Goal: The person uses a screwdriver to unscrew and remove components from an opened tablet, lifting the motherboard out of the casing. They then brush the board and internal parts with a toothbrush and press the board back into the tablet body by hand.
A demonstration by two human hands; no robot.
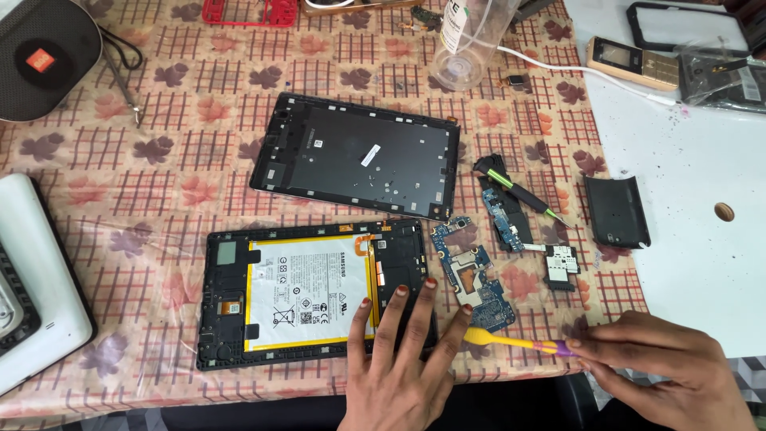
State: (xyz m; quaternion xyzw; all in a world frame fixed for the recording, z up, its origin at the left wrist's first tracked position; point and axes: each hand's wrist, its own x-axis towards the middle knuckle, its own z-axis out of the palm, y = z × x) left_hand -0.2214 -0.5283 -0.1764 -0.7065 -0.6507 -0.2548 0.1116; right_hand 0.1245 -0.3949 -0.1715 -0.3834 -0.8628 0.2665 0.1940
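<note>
Toothbrush (511, 343) in right grip (670, 367) (pinched)

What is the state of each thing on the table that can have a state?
Tablet body: opened, battery exposed, lying flat.
Back cover: removed, inner side up.
Blue circuit board: taken out, lying on the tablecloth.
Left hand: flat, fingers spread on the tablet body.
Right hand: holding the yellow brush.
</note>
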